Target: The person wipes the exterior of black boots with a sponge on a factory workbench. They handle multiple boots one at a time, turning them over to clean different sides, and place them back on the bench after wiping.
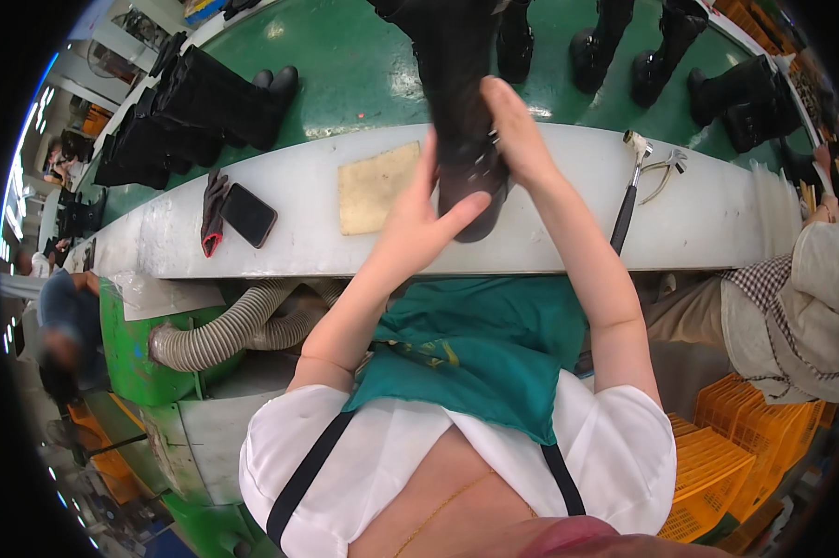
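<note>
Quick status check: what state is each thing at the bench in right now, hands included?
Boot: lifted off the bench, held in both hands.
Left hand: gripping the boot's lower end.
Right hand: pressed on the boot's side.
Hammer: lying on the ledge, untouched.
Pliers: lying beside the hammer, handles apart.
Phone: flat, screen dark.
Glove: lying beside the phone.
Pad: flat on the ledge.

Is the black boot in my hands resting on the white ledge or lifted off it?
Cannot tell. The left hand and right hand grip the black boot over the white ledge, but contact underneath is hidden.
</note>
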{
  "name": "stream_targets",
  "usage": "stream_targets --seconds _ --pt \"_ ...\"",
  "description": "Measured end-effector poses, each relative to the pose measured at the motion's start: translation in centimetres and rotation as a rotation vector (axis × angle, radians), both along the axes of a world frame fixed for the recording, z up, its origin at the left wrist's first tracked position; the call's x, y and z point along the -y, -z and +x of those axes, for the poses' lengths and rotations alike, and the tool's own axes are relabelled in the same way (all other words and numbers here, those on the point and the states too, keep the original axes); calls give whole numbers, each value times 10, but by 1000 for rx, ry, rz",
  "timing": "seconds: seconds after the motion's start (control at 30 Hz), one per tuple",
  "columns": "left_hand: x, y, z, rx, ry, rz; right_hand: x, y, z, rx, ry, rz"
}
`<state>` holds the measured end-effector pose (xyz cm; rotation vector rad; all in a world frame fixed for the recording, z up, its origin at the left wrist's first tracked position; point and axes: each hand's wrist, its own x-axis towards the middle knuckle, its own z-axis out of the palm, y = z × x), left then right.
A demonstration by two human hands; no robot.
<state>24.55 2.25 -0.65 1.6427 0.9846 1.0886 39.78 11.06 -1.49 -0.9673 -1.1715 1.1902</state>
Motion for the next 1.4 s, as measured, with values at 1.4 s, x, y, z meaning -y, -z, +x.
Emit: stream_targets --seconds 1.4 --pt "39 102 -65 -204 -182 692 116 75 -9 422 -39 459"
